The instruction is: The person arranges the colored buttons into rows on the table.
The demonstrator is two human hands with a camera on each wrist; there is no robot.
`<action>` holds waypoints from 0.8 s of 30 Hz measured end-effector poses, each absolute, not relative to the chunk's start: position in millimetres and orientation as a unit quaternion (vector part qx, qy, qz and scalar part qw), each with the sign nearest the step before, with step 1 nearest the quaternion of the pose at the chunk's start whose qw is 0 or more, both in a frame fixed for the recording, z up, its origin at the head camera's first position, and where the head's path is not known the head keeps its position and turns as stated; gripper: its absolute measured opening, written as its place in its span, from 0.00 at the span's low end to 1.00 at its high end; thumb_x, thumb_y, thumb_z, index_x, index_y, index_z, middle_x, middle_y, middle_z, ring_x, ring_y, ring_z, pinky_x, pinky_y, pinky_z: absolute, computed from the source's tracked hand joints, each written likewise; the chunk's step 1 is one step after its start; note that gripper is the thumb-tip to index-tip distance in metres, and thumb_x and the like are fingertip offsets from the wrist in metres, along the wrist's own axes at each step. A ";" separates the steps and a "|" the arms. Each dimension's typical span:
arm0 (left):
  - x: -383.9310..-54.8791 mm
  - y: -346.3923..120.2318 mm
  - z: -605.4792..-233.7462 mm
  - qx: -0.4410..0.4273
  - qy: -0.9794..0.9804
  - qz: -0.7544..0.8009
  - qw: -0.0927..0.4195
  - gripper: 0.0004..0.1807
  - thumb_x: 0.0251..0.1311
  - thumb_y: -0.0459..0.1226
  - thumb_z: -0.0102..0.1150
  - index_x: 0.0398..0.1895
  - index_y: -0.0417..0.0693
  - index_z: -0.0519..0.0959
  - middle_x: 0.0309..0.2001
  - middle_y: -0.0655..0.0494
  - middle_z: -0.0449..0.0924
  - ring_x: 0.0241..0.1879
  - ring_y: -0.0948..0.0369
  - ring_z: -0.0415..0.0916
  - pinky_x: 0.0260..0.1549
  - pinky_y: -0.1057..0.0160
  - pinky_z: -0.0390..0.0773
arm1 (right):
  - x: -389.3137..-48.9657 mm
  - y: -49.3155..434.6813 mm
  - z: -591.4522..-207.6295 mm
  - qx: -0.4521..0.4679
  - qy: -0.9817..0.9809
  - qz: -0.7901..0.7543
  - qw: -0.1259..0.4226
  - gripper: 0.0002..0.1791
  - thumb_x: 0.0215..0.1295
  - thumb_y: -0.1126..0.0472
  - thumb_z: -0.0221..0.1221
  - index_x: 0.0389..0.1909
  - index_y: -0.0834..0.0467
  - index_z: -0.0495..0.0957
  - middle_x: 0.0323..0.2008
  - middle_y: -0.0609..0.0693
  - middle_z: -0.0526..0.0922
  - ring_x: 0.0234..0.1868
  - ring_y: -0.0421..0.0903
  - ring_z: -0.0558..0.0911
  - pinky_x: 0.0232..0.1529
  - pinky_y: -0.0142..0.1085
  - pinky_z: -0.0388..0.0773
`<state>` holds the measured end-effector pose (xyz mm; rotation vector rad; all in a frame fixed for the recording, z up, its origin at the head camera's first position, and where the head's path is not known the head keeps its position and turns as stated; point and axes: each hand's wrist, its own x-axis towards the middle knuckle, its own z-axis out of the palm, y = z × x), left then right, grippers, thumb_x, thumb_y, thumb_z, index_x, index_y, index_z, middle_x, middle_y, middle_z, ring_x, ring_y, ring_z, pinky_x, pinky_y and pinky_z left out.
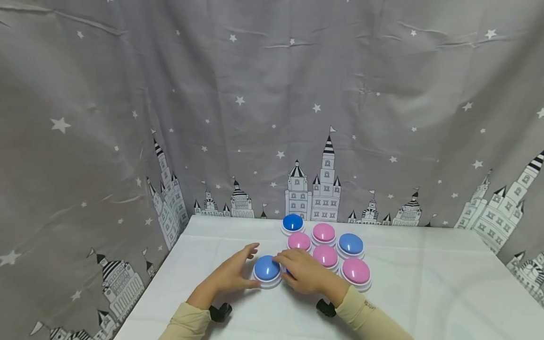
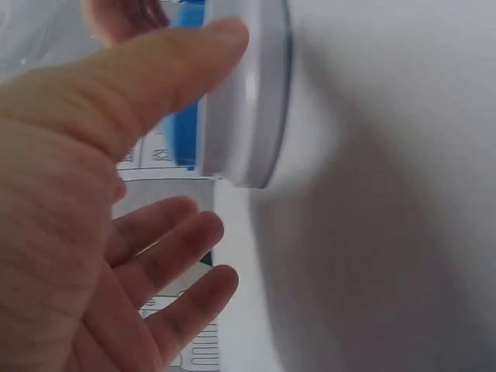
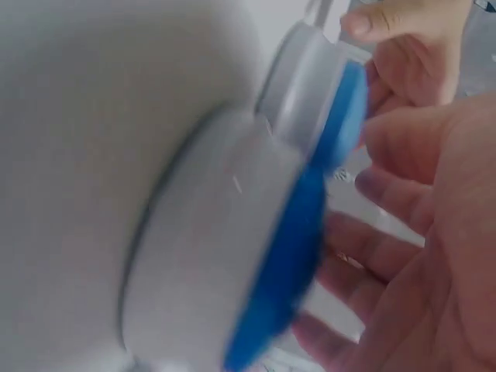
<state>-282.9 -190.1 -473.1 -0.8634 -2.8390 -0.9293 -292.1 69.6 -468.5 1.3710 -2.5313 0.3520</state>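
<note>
A light blue dome push button (image 1: 267, 267) on a white round base stands at the front left of a group of similar buttons. My left hand (image 1: 233, 270) is spread at its left side, with the thumb beside the white base in the left wrist view; whether it touches I cannot tell. Over a darker blue button (image 3: 283, 271) reaches my right hand (image 1: 303, 270), fingers loosely bent and fingertips close to the light blue dome. In the head view the right hand mostly hides that darker button. The two blue buttons stand side by side in the right wrist view.
Several pink buttons (image 1: 356, 271) stand to the right and behind, with a dark blue button (image 1: 293, 222) at the back and another light blue button (image 1: 351, 243) at the right. All are on a white table (image 1: 425, 283). A grey castle-print curtain (image 1: 263, 94) hangs behind.
</note>
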 end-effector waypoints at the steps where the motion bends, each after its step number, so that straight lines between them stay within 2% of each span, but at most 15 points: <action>1: -283.2 -190.0 -475.2 -0.281 -0.912 -0.300 0.013 0.52 0.39 0.49 0.72 0.68 0.50 0.53 0.57 0.48 0.70 0.56 0.54 0.68 0.54 0.49 0.65 | -292.1 66.0 -470.6 0.468 -0.868 0.112 0.123 0.24 0.64 0.53 0.52 0.60 0.55 0.67 0.54 0.50 0.73 0.58 0.47 0.69 0.60 0.49 0.60; 6: -284.9 -189.9 -483.3 -0.297 -0.908 -0.296 0.010 0.39 0.44 0.48 0.70 0.60 0.49 0.64 0.50 0.59 0.74 0.50 0.61 0.71 0.52 0.54 0.69 | -291.2 55.5 -477.8 0.456 -0.875 0.099 0.127 0.26 0.64 0.52 0.52 0.61 0.56 0.65 0.51 0.47 0.76 0.54 0.44 0.72 0.57 0.47 0.62; 9: -285.3 -191.6 -485.2 -0.300 -0.906 -0.299 0.012 0.35 0.45 0.49 0.69 0.57 0.52 0.68 0.50 0.63 0.73 0.48 0.65 0.71 0.50 0.58 0.71 | -289.9 53.6 -478.1 0.454 -0.875 0.114 0.122 0.26 0.64 0.52 0.52 0.61 0.56 0.65 0.52 0.47 0.76 0.54 0.43 0.73 0.59 0.50 0.59; 14: -278.0 -196.3 -481.3 -0.311 -0.901 -0.302 0.003 0.34 0.44 0.52 0.67 0.56 0.54 0.68 0.51 0.63 0.73 0.48 0.64 0.71 0.49 0.59 0.72 | -283.7 53.4 -474.7 0.468 -0.866 0.141 0.105 0.25 0.64 0.51 0.53 0.61 0.53 0.66 0.52 0.46 0.76 0.56 0.42 0.72 0.61 0.59 0.49; 20: -256.5 -197.0 -472.9 -0.327 -0.891 -0.315 -0.015 0.33 0.46 0.53 0.66 0.56 0.58 0.67 0.52 0.67 0.71 0.47 0.66 0.71 0.48 0.60 0.72 | -262.8 63.9 -471.0 0.504 -0.839 0.158 0.128 0.24 0.63 0.52 0.54 0.60 0.52 0.67 0.51 0.45 0.75 0.56 0.40 0.71 0.62 0.58 0.50; 24: -240.4 -193.5 -466.6 -0.333 -0.879 -0.339 -0.043 0.33 0.45 0.52 0.66 0.56 0.60 0.67 0.51 0.68 0.71 0.48 0.67 0.71 0.46 0.63 0.74 | -243.1 76.6 -467.3 0.514 -0.830 0.194 0.098 0.24 0.64 0.50 0.52 0.61 0.49 0.65 0.54 0.43 0.73 0.58 0.39 0.68 0.61 0.58 0.53</action>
